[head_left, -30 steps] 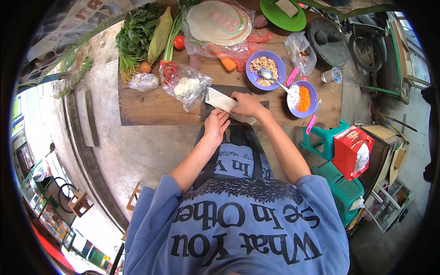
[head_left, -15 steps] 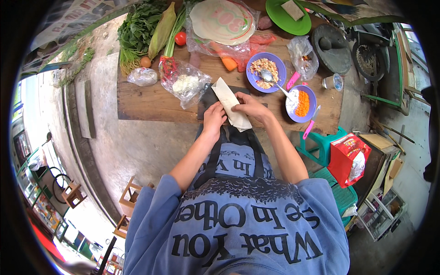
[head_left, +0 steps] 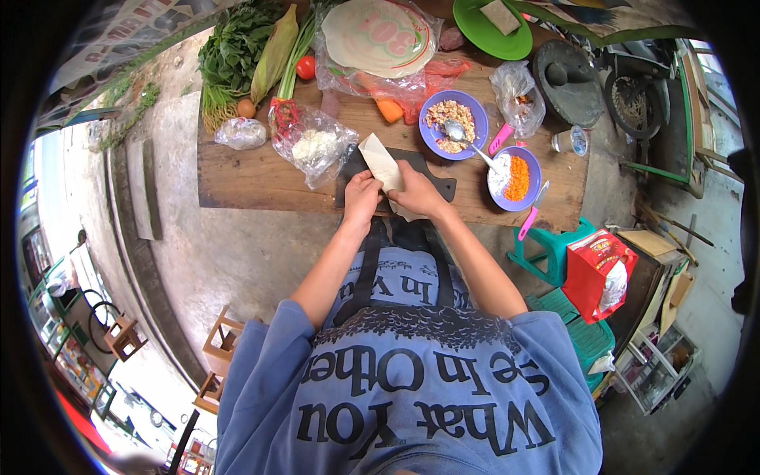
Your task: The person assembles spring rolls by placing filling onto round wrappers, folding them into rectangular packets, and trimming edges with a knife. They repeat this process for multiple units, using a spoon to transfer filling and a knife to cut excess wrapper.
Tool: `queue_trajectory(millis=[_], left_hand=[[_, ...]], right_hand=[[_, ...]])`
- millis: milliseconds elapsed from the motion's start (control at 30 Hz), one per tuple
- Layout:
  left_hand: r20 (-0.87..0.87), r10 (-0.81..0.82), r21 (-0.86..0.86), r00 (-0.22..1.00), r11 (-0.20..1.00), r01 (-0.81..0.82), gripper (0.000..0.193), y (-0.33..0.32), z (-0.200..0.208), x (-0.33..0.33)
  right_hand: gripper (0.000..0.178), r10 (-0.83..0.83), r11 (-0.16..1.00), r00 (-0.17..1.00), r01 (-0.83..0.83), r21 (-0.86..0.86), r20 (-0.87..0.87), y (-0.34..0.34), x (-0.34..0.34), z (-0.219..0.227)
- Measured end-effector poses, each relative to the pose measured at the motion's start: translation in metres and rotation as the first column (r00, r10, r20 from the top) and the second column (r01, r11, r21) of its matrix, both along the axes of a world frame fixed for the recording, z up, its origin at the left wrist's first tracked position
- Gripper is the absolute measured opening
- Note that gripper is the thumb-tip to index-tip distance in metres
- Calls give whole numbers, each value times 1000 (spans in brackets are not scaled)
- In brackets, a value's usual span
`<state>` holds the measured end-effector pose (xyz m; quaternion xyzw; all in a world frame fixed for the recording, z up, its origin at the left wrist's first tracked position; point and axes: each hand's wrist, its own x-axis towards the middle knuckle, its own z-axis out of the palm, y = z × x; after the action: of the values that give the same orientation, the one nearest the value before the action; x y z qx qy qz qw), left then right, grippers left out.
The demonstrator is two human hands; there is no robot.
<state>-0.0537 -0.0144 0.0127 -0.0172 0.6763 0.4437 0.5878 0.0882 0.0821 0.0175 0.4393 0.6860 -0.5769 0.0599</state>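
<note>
A pale, folded wrapper strip (head_left: 378,161) slants over the dark cutting board (head_left: 445,187) at the table's near edge. My left hand (head_left: 362,195) grips its left side with bent fingers. On the other side my right hand (head_left: 417,193) pinches it, thumb toward the middle. The strip's upper end sticks out past my fingers, and a loose lower flap shows under my hands. Right of the board are a purple bowl (head_left: 428,143) of chopped filling with a metal spoon (head_left: 456,131), and a purple bowl (head_left: 536,176) of white powder and orange bits.
Round wrappers (head_left: 372,39) in plastic lie at the back, near a green plate (head_left: 475,36) with a folded piece. Greens (head_left: 237,59), corn (head_left: 275,63) and a tomato (head_left: 305,67) fill the back left. A pink-handled knife (head_left: 529,222) and stone mortar (head_left: 574,95) are right.
Both hands have drawn closer together on the strip, and the right hand has shifted down and left. The strip's lower end has folded under; more of the board's right side shows.
</note>
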Motion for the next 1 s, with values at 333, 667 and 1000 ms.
queue_trajectory(millis=[333,667,1000], left_hand=[[-232,40,79,972,997,-22,60,-21,-8,16],[-529,-345,-82,775,930,358,25,-44,13,24],[-341,-325,-110,882,946,305,22,-49,0,34]], right_hand=[[77,-185,982,973,178,-56,-140,-14,4,-13],[73,-83,896,977,-13,444,195,-31,-5,22],[77,-7,868,994,-47,495,106,-42,18,26]])
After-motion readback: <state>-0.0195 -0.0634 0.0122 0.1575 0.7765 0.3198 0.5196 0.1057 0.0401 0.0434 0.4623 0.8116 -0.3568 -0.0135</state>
